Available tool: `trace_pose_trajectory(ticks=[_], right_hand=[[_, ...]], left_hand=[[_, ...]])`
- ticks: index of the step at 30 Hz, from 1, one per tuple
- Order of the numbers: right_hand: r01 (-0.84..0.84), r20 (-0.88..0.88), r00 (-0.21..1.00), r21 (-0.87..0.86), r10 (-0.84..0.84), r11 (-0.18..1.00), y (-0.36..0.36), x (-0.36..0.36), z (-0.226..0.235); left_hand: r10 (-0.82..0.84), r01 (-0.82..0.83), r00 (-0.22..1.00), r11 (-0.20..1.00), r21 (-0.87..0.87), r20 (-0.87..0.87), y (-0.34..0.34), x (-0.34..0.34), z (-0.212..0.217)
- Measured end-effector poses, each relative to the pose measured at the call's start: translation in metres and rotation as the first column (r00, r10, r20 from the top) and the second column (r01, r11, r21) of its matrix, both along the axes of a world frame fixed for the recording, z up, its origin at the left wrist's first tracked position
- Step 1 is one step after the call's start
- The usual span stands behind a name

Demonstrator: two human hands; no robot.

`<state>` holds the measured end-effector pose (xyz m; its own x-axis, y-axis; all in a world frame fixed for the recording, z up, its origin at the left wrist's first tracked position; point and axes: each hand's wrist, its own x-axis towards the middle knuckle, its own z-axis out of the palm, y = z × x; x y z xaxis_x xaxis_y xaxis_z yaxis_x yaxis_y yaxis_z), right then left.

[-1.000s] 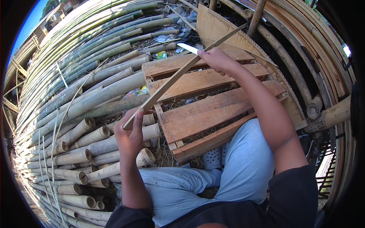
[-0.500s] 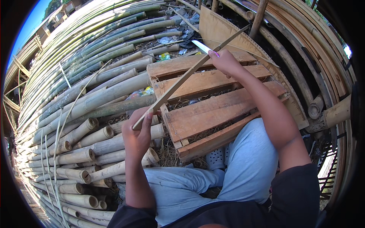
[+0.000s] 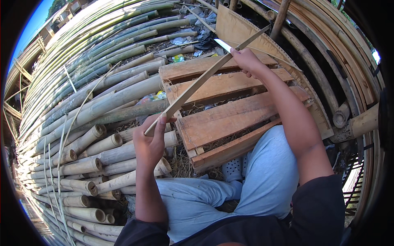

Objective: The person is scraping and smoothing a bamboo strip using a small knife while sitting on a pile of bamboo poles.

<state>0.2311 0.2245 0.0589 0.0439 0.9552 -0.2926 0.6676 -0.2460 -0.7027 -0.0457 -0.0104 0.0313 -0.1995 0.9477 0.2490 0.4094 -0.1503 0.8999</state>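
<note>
A long, narrow bamboo strip [image 3: 201, 80] runs slantwise over a slatted wooden crate [image 3: 230, 119], from near left to far right. My left hand [image 3: 150, 133] is closed round the strip's near end, thumb on top. Farther up, my right hand [image 3: 247, 62] grips a knife [image 3: 223, 45] whose pale blade points away to the left and meets the strip's far half. The knife's handle is mostly hidden in my fingers. Both forearms reach above my knees, clad in light blue trousers [image 3: 262, 180].
Stacked bamboo poles [image 3: 98, 166] fill the left side, their cut ends toward me. Thin split strips [image 3: 61, 151] lie across them. A flat tan board [image 3: 242, 30] leans behind the crate. An upright post [image 3: 280, 20] and curved-looking timber [image 3: 353, 49] stand at the right. Plastic litter [image 3: 178, 58] lies beyond.
My right hand and the knife have shifted slightly right and toward me along the strip. The strip has turned a little, showing more of its paler face. My left hand keeps its place.
</note>
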Motion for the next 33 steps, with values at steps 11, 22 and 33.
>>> trace_pose_trajectory(ticks=[11, 22, 33], right_hand=[[-0.044, -0.012, 0.999, 0.007, 0.044, 0.999, -0.028, -0.027, 0.008], [-0.202, -0.029, 0.979, -0.12, 0.2, 0.972, -0.048, -0.045, 0.021], [-0.163, 0.081, 0.984, 0.056, 0.158, 0.985, -0.023, -0.033, -0.005]], left_hand=[[0.028, -0.028, 0.999, 0.999, 0.016, 0.018, 0.001, -0.001, -0.004], [0.066, -0.066, 0.997, 0.998, -0.024, 0.025, 0.002, -0.006, -0.006], [0.084, -0.084, 0.996, 0.993, -0.078, 0.002, 0.005, -0.002, -0.004]])
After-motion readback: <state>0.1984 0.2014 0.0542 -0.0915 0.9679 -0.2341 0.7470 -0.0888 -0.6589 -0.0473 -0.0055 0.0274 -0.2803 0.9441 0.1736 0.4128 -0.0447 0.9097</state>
